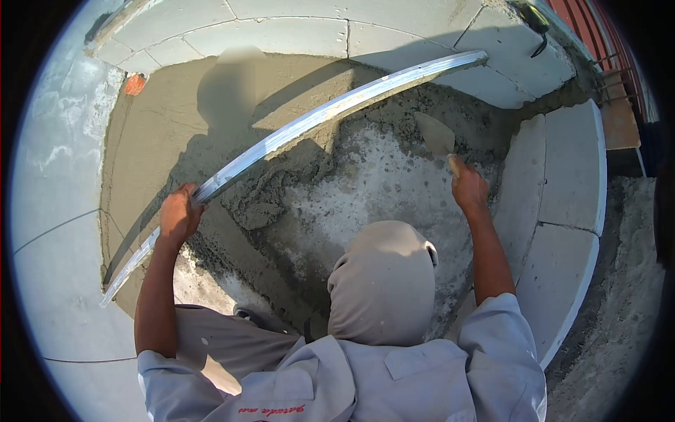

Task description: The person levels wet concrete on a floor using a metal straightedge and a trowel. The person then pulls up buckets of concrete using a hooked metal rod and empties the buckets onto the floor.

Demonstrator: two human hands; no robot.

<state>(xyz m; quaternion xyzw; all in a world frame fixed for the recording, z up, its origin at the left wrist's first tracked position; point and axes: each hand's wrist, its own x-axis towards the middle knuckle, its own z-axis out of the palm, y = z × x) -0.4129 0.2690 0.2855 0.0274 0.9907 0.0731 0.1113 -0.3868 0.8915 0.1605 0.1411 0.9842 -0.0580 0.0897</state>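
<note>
My left hand (181, 213) is closed around a long aluminium straightedge (309, 123), which slants from the lower left up to the block wall at the upper right. In my right hand (470, 186) I grip the handle of a trowel (435, 133), its blade lying over wet mortar near the right-hand wall. Smooth grey mortar (151, 144) spreads over the floor beyond and left of the straightedge. On the near side, rough clumps of mortar (267, 186) lie beside bare, mottled floor (373, 186).
Pale block walls (271, 35) border the floor at the back, and more blocks (562, 176) stand on the right. An orange object (135, 84) sits in the far left corner. A yellow-black tool (533, 19) rests on the wall top. My knee (225, 330) is bent at lower left.
</note>
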